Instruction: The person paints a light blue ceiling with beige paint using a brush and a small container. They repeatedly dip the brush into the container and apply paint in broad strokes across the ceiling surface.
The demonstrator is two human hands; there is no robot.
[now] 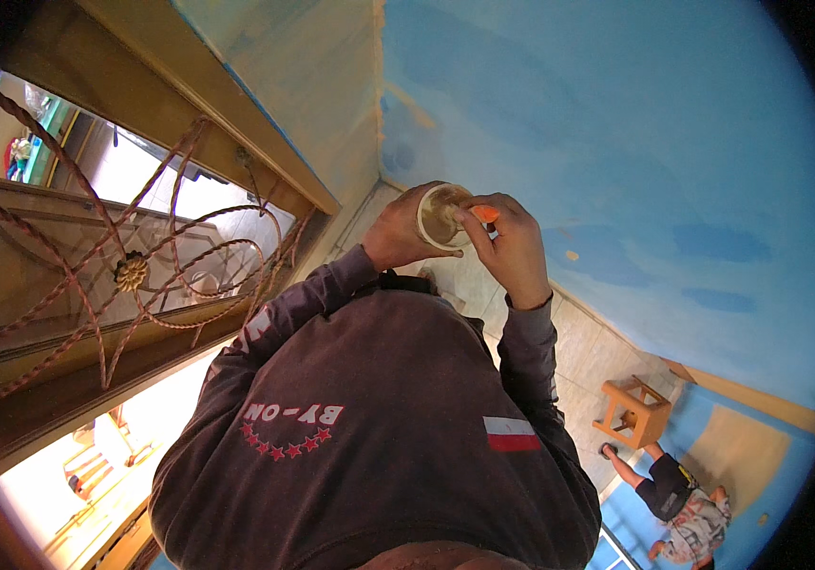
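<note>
The left hand is curling around a pale round container, holding it up above the floor, while the right hand is pinching an orange-ended tool at its mouth, the other end hard to make out. A wooden stool is standing near the floor's edge along the blue wall.

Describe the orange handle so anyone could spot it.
Find the blue wall, upper right. Near its lower left corner, the left hand holds a round cup and the right hand grips the orange handle beside its rim. Bright orange sets it apart from the pale cup.
</note>
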